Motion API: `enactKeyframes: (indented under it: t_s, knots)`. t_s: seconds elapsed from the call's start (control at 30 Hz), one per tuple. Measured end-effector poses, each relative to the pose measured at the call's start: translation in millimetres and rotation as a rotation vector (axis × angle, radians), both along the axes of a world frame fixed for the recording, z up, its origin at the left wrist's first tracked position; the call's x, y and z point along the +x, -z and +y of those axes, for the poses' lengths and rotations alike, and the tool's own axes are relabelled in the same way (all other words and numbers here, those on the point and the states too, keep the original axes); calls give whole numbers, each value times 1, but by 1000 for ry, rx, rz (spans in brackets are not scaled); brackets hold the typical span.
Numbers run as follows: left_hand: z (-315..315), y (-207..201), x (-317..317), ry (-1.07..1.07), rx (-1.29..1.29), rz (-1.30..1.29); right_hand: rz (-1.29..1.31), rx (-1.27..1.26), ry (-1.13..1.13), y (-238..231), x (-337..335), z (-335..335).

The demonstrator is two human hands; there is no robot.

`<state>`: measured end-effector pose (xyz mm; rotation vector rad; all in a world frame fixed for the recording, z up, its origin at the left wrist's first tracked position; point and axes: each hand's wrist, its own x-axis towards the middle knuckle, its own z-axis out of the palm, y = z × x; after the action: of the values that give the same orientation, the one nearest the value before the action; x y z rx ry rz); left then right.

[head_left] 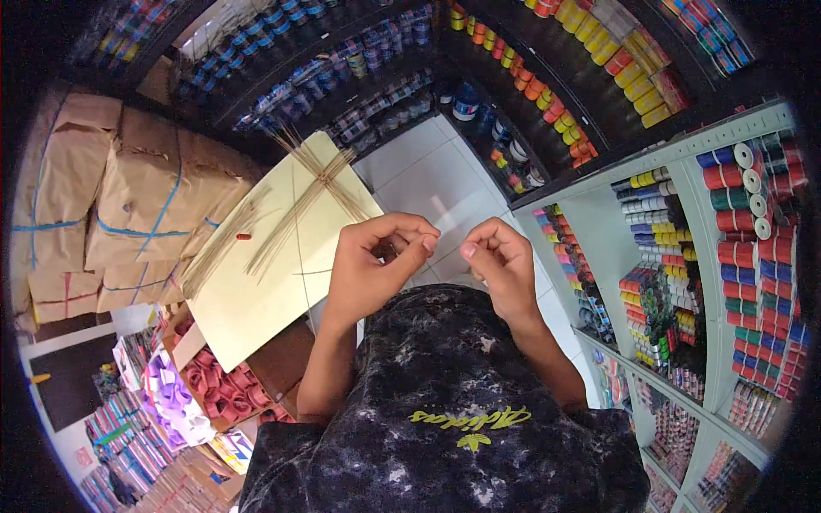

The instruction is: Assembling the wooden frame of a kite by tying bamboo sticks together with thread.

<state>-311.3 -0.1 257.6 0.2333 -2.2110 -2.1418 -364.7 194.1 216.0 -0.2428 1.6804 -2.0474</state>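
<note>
The left hand (380,261) and right hand (505,263) are pinching narrowly, any contents unclear. Thin sticks (324,179) are crossing near the far corner of the worktop (248,312).

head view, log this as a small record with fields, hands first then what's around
hands: left hand and right hand raised, thumbs and index fingers pinched; anything held is too fine to tell
board: cream board, left of the hands
on board: thin sticks, some crossing; small red object
far left: brown paper packages
right: pale shelves holding colourful spools
floor: pale tiles
</note>
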Motion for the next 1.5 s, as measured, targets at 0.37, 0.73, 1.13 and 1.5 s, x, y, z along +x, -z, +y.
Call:
enactKeyframes:
  t_s: [0.37, 0.73, 1.13, 1.5]
  knots:
    - [12, 2, 4, -94, 35, -44, -87, 10, 29, -7, 7, -10]
    - [18, 6, 3, -61, 53, -18, -253, -106, -27, -6, 7, -9]
    - [18, 12, 4, 12, -31, -36, -520, -331, -32, 2, 3, -5]
    - [21, 3, 3, 34, 76, -66, -451, -404, -47, 2, 2, -6]
